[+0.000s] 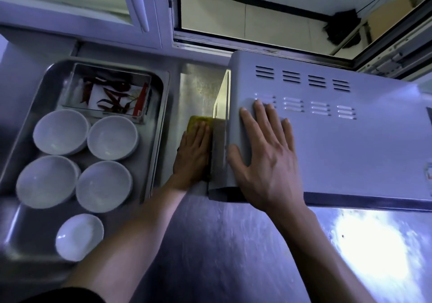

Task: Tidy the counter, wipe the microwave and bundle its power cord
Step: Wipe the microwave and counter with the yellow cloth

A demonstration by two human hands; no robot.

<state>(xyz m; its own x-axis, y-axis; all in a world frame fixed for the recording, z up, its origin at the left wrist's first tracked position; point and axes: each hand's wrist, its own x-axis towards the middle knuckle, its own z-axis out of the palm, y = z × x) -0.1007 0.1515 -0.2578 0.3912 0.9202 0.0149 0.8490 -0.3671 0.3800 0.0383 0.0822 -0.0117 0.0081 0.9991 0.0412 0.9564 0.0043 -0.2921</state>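
Microwave [327, 143]: likely heavy, rigid, smooth-cased; right hand [264, 160] flat, fingers spread on top, steadying; left hand [192, 154], fingers straight, presses soft yellow sponge [198, 121] against its side.

- A grey metal-cased microwave [327, 143] stands on the right of the steel counter [233, 244], just before an open window [268, 10].
- A shallow steel tray [154, 139] lies to its left — a narrow gap between them.
- In the tray: four white round bowls [62, 132] in two pairs, a small white dish [79, 237] nearest, a clear rectangular box of dried chillies [107, 92] at the back.
- A yellow sponge [198, 121] sits in the gap against the microwave's left side.
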